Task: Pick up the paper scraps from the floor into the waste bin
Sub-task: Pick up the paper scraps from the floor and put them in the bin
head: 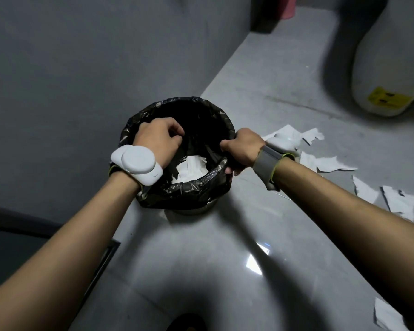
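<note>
Reaching forward from the bottom of the view, both forearms ran out over the glossy grey floor (pixel 201 259) to the waste bin (pixel 177 149), which stood right against the grey wall (pixel 69 68). At the near right edge a paper scrap (pixel 387 316) lay on the tiles, and more torn white paper scraps (pixel 366 189) were strewn to the right of the bin — some just beside the right wrist, others a little nearer the camera. The left hand (pixel 157 142) sat over the bin's left rim with its fingers curled into the black liner (pixel 184 192), seemingly pinching the plastic; the right hand (pixel 243 149) was clenched on the liner at the right rim, thumb inside and fingers wrapped under the edge. White bands sat on both wrists. Down inside the bin a wad of white paper (pixel 191 169) already rested at the bottom. The scraps looked thin, ragged-edged and flat to the tiles, so they would probably be fiddly to lift off that smooth floor. The risk, I'd judge, lay in the liner — tugging it too hard could pull it off the rim or tip the light bin, spilling what was collected. Farther off stood a large white container (pixel 387 68) with a yellow label, and beyond it something pink (pixel 288 7) in the far corner.
</note>
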Action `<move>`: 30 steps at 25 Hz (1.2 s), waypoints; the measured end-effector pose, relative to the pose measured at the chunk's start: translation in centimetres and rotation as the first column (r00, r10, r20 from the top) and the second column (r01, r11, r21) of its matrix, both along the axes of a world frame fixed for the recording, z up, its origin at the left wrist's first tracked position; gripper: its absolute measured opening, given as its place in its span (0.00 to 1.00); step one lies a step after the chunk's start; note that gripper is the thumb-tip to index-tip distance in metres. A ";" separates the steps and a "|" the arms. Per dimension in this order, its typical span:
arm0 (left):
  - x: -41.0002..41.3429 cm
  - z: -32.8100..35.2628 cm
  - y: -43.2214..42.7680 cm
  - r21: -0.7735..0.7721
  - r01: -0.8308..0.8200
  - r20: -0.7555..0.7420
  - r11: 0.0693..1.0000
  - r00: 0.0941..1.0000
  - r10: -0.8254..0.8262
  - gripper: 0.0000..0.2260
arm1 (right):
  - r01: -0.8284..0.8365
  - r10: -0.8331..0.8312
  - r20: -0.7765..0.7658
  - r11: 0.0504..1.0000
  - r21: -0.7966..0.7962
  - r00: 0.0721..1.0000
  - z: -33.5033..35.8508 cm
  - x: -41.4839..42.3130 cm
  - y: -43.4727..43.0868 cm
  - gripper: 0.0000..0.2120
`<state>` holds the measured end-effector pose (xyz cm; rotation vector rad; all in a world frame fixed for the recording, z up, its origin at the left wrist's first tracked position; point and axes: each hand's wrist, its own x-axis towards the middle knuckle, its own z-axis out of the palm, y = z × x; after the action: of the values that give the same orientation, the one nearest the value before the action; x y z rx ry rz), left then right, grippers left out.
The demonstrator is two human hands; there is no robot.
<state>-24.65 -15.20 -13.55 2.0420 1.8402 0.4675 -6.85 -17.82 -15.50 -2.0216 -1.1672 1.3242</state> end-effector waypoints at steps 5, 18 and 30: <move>2.4 0.1 0.3 0.004 0.043 0.029 0.999 0.999 -0.043 0.07 | 0.149 -0.153 0.032 0.984 0.097 0.988 0.6 1.7 0.6 0.13; 16.3 -0.9 -4.7 0.071 0.390 0.213 0.918 0.893 -0.396 0.06 | 0.284 -0.268 -0.254 0.959 0.026 0.929 -2.8 15.1 -10.1 0.06; 28.8 -15.5 -13.0 -0.411 0.748 0.088 0.521 0.602 -0.794 0.17 | 0.063 0.276 0.606 0.877 -0.477 0.747 -16.3 22.2 -34.6 0.17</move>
<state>4.12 -28.19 -29.07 2.3103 0.7557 -0.2840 15.33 -52.38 -31.82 -2.9952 -1.3552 1.0151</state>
